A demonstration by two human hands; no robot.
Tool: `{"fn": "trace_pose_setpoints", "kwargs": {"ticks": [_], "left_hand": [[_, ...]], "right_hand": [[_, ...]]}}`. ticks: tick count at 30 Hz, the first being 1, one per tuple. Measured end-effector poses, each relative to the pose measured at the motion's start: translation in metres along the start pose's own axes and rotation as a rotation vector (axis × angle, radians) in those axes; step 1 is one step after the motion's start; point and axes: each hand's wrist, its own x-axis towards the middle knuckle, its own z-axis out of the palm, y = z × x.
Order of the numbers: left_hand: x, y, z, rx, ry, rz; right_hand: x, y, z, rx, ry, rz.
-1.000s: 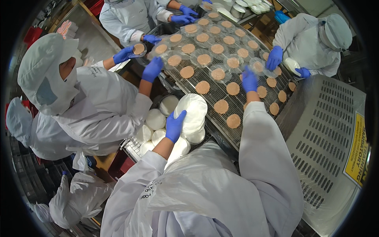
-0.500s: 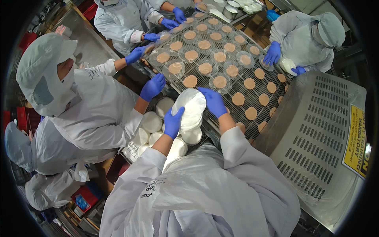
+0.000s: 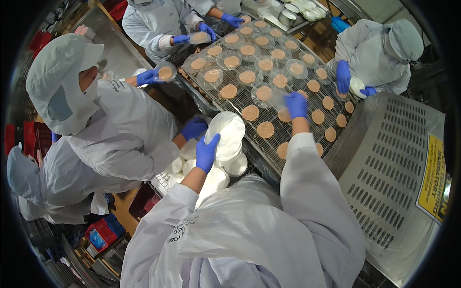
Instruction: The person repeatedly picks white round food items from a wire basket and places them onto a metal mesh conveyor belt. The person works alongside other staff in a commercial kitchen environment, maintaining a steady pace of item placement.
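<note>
My left hand (image 3: 207, 152), in a blue glove, grips a stack of thin white round sheets (image 3: 227, 133) upright near the belt's near edge. Over the wire mesh conveyor belt (image 3: 242, 126), my right hand (image 3: 296, 104) is closed on one translucent round sheet (image 3: 277, 100), blurred by motion. That sheet partly covers a pinkish-tan round patty (image 3: 284, 115). Rows of such patties lie on the mesh; those farther off have clear round sheets (image 3: 297, 69) on or under them, while nearer ones such as this patty (image 3: 265, 129) are bare.
More stacks of white round sheets (image 3: 236, 165) lie below my left hand. A co-worker on the left (image 3: 115, 120) stands close to them. Co-workers across the belt (image 3: 153, 26) lift covered patties. Another co-worker (image 3: 367, 53) is at the right, beside a slotted metal guard (image 3: 384, 177).
My right hand has left the stack and moved right and outward over the belt with one sheet. The patties have shifted slightly toward the lower left. Co-workers at left have lifted patties off the belt.
</note>
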Motion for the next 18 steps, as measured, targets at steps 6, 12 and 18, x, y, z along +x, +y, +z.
{"fn": "trace_pose_setpoints", "kwargs": {"ticks": [6,12,18], "left_hand": [[-0.004,-0.011,0.005,0.031,-0.026,-0.058],[0.007,-0.018,0.014,0.099,-0.059,-0.04],[0.009,-0.002,0.018,-0.028,-0.056,-0.048]], "right_hand": [[0.031,0.1,0.041,-0.441,0.23,-0.135],[-0.053,0.016,0.079,0.242,-0.169,-0.08],[-0.086,-0.075,0.093,0.232,-0.202,-0.192]]}}
